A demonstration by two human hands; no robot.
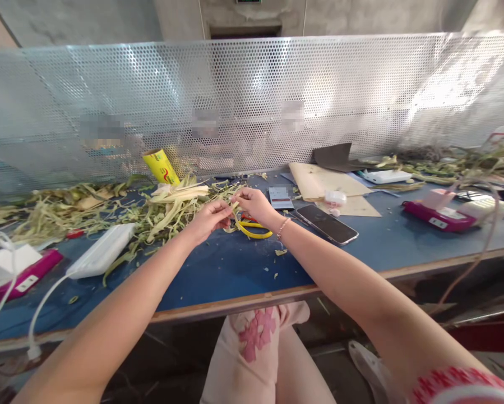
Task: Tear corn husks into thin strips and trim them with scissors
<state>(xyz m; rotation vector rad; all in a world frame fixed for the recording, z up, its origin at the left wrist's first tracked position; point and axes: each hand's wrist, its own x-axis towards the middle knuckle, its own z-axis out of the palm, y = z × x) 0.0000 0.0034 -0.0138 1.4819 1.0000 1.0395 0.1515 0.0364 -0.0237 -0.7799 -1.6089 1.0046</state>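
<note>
Right hand (254, 203) is pinching a pale green strip (235, 211) that's hanging between both hands, its long axis running roughly toward the body. Left hand (212, 220) is curling in just beside it, fingertips bunching, but can't tell if they're gripping.

We sit in what looks like a workshop, at a long blue worktable (218, 275) strewn with dried plant strips (167, 210) at eleven o'clock, a perforated metal screen (252, 101) and bare concrete wall (96, 19) rising at twelve o'clock
</note>
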